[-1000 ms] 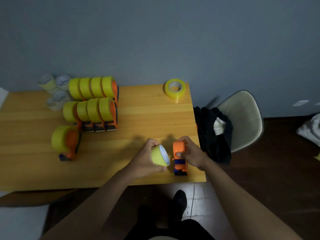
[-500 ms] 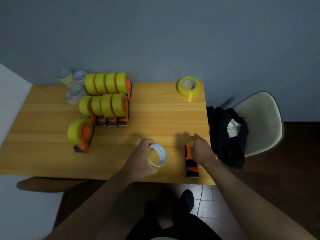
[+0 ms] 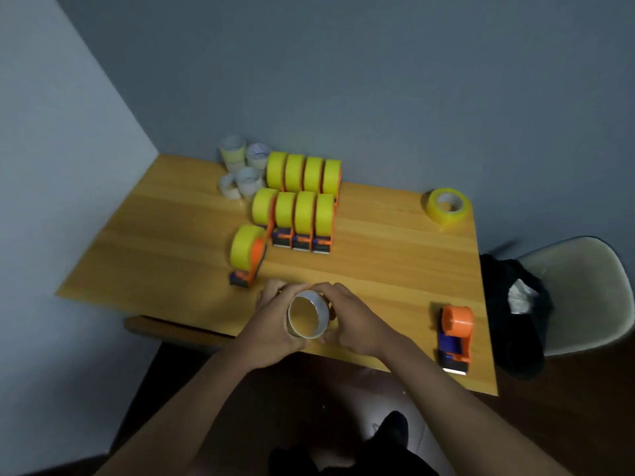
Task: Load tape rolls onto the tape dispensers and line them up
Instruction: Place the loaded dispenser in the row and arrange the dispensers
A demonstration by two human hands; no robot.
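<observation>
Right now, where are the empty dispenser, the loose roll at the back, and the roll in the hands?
empty dispenser point(image 3: 457, 321), head view, orange hub
loose roll point(image 3: 447, 205), head view, top rim
held roll point(image 3: 307, 317), head view, inner core

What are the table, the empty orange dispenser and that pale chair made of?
The table looks like wood or wood veneer, with a yellowish grain running in long streaks and a smooth finish. The dispenser seems moulded plastic, in bright, even orange with blue parts. The chair is probably matte plastic, a one-piece curved cream shell.
</observation>
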